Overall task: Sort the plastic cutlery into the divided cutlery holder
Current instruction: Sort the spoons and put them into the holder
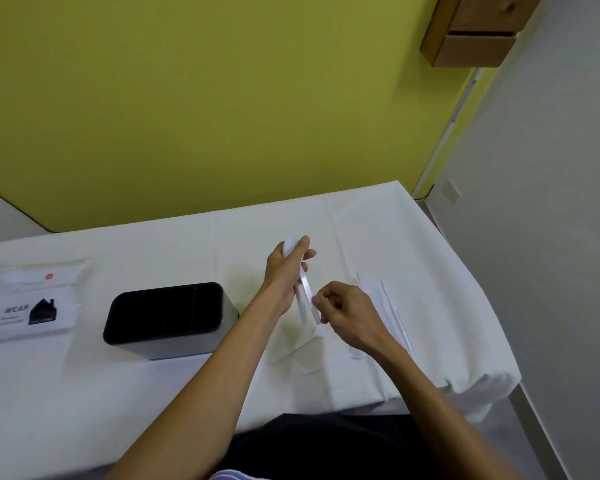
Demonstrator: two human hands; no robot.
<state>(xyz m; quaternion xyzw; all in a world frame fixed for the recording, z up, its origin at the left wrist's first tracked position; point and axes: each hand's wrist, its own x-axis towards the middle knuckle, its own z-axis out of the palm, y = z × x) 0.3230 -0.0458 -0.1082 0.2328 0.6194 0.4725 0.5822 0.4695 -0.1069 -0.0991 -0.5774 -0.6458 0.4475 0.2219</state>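
Observation:
A black divided cutlery holder stands on the white-covered table, left of my hands. My left hand grips white plastic spoons above the table, a bowl showing at my fingertips and the handles pointing back toward me. My right hand has curled fingers that pinch the handle ends. More white cutlery, a fork and a knife, lies on the cloth to the right, partly hidden by my right hand. Further white pieces lie below my hands, hard to tell apart.
A clear plastic bag with a printed label lies at the far left. The table's right edge drops off near the white wall. A yellow-green wall runs behind the table, and a wooden shelf hangs at the upper right.

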